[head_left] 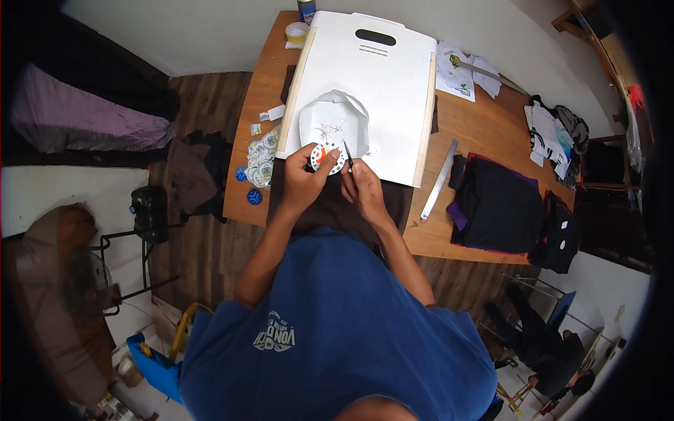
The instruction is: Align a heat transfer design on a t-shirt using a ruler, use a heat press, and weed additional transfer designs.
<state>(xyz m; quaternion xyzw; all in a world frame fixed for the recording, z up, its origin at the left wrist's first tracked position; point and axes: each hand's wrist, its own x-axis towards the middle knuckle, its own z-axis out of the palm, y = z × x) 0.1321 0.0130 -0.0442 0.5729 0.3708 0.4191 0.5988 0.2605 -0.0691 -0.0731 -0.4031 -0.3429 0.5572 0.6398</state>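
Observation:
My left hand pinches a round white printed disc with an orange shape and dark marks around its rim. Between the fingers of my right hand is a thin dark pointed tool, its tip up beside the disc's right edge. Whether it is a knife or tweezers I cannot tell. Just beyond both hands, a shallow white paper tray holds small reddish scraps. It rests on a large white board with a dark slot at its far end.
Clear-edged round stickers and blue discs lie left of the board on the wooden table. A metal ruler and folded dark cloth are on the right. Tape sits far left; printed papers lie far right.

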